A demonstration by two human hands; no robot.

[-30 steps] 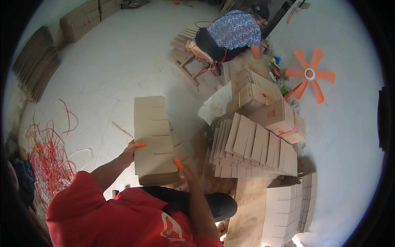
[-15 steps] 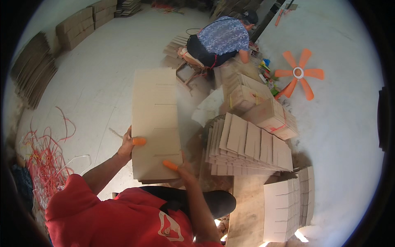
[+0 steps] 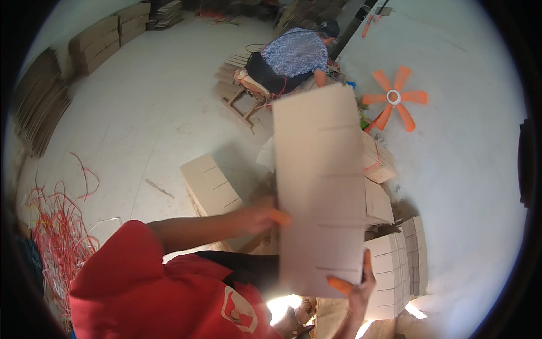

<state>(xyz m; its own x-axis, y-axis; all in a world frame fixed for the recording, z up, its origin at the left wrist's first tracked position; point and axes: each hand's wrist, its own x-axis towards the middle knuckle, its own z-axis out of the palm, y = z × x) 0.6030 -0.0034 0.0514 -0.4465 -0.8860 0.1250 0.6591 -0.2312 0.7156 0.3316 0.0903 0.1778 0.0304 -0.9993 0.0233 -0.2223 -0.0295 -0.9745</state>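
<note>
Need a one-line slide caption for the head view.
Both hands, left hand and right hand, lift a slotted cardboard sheet above a cardboard stack.

Left hand motion-blurred

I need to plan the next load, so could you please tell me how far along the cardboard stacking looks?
Done: sheets fanned in a right-hand stack. In hand: a slotted sheet, left hand on its edge, right hand under its bottom corner. Left: the floor pile.
</note>
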